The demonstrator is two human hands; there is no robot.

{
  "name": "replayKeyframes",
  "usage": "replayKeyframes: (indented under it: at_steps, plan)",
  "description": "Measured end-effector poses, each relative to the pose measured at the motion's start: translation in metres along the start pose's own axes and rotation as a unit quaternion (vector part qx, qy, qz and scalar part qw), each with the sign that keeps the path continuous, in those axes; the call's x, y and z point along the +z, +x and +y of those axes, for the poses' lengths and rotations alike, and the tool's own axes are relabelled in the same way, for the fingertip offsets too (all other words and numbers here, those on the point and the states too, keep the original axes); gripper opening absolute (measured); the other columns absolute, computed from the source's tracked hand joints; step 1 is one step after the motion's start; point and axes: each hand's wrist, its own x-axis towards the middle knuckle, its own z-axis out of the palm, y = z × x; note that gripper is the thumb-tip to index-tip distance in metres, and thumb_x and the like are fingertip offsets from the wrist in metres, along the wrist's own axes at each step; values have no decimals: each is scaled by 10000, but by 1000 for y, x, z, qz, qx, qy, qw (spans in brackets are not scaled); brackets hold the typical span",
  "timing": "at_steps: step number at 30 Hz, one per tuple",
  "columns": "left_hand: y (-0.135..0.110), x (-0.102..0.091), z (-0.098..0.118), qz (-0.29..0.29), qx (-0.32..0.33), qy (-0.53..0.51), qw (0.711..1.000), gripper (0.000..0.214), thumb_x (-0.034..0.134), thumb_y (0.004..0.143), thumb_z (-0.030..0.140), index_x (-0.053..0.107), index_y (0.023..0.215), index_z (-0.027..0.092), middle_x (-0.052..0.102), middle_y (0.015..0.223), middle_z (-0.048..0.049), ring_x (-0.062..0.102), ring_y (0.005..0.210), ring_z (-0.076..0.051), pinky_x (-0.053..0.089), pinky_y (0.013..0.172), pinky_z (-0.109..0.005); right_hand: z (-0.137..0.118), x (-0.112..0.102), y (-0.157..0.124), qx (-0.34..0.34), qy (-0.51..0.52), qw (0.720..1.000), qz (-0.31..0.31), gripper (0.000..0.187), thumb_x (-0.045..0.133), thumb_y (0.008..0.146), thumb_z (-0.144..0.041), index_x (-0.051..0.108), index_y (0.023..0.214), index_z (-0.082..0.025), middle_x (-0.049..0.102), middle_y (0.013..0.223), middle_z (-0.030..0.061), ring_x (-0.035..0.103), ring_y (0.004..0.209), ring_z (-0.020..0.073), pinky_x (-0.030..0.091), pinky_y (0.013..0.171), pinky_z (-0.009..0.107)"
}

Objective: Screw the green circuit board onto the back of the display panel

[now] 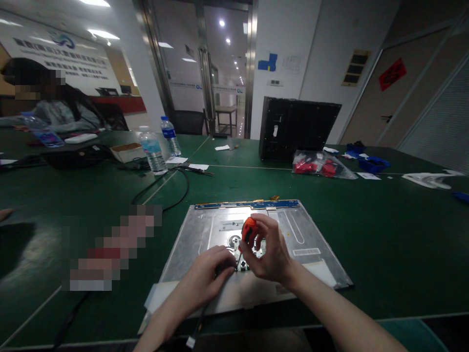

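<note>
A flat silver metal panel [311,234], the back of a display, lies on the green table in front of me. My right hand [269,252] is closed round the orange handle of a screwdriver [249,230], held upright with its shaft pointing down at the panel's middle. My left hand [210,271] rests on the panel beside the shaft, fingers curled and pinched at the tip near a small round fitting. A blue circuit strip [249,204] runs along the panel's far edge.
Two water bottles [153,150] and black cables stand at the left back. A black monitor case [296,128] and a clear bag of red parts [318,165] sit behind the panel. Another person sits at the far left. Blue parts lie far right.
</note>
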Motion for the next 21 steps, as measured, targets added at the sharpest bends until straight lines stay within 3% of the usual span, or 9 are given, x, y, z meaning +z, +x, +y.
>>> replayKeyframes:
  at_steps: [5, 9, 15, 21]
  plan:
    - [-1, 2, -3, -4, 2, -1, 1000, 137, 501, 859, 170, 637, 849, 188, 668, 884, -52, 615, 840, -219, 456, 740, -327, 6, 4, -2, -15, -27, 999, 33, 472, 604, 894, -266, 318, 1268, -238, 535, 747, -43, 430, 458, 80, 391, 421, 195]
    - [-1, 3, -3, 2, 3, -5, 1000, 130, 509, 855, 172, 637, 844, 192, 674, 895, -52, 619, 852, -217, 458, 755, -326, 5, 2, -1, -27, -57, 998, 9, 462, 569, 929, -354, 344, 1310, -220, 555, 727, -35, 435, 441, 87, 395, 405, 203]
    - [-1, 1, 0, -1, 9, 0, 1000, 137, 503, 861, 169, 637, 846, 189, 663, 856, -47, 608, 825, -212, 455, 731, -313, -2, -3, 3, -28, -31, 999, -14, 530, 505, 883, -205, 310, 1376, -197, 650, 907, 61, 576, 540, 119, 443, 417, 209]
    - [0, -1, 3, 2, 4, -4, 1000, 141, 502, 863, 164, 640, 851, 190, 668, 866, -49, 608, 838, -209, 458, 744, -314, -2, -2, 3, -41, -25, 999, -22, 582, 494, 849, -149, 287, 1392, -178, 639, 905, 63, 555, 522, 115, 436, 405, 212]
